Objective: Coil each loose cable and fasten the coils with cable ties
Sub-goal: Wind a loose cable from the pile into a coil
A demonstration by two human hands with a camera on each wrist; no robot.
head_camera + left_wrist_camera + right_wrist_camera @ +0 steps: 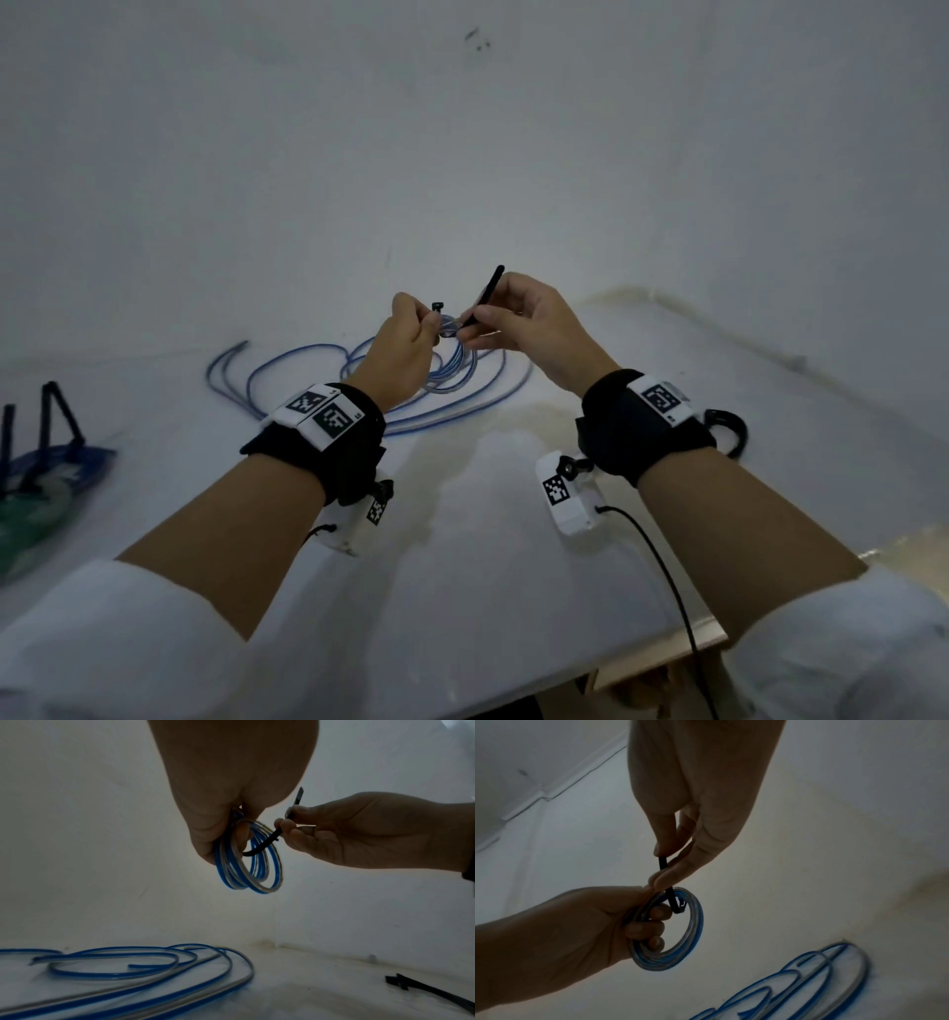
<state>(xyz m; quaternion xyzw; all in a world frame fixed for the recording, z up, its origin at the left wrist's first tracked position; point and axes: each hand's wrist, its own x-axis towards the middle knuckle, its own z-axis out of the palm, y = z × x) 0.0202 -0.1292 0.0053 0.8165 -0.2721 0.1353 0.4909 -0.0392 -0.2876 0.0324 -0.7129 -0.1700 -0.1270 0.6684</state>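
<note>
Left hand [577,933] grips the blue coil [693,933], fingers curled through it. Right hand [359,833] pinches a black cable tie [267,841] passing through the coil.

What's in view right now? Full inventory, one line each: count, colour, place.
coiled cable: one, blue and clear, held above the table in the left hand
cable tie: one, black, passing through the coil, pinched by the right hand
loose cables: count unclear, blue and clear, spread on the table beyond the hands
spare cable ties: a few, black, on the table at the right in the left wrist view
bag: one, blue and green, left edge of the table, with black strips on it
table: one, white, against a white wall
wrist bands: two, black with white marker tags
left hand: grips the coil
right hand: pinches the tie
</note>
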